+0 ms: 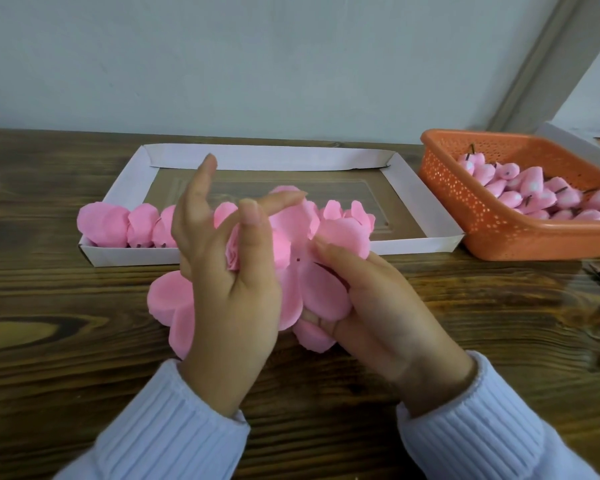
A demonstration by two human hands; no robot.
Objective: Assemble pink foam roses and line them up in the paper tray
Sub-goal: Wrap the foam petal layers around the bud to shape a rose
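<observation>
My left hand [222,282] holds a partly built pink foam rose [284,237] in front of the white paper tray [267,157]; the thumb and a finger pinch its petals while the index finger points up. My right hand [371,303] grips a flat pink petal piece [323,289] with a small centre hole, held against the rose. Several finished pink roses [125,226] stand in a row along the tray's near wall. A stack of flat petal pieces [168,299] lies on the table under my left wrist.
An orange perforated basket [499,233] at the right holds several pink foam buds [548,195] on dark stems. A white box corner [575,140] shows behind it. The dark wooden table [84,358] runs to a pale wall at the back.
</observation>
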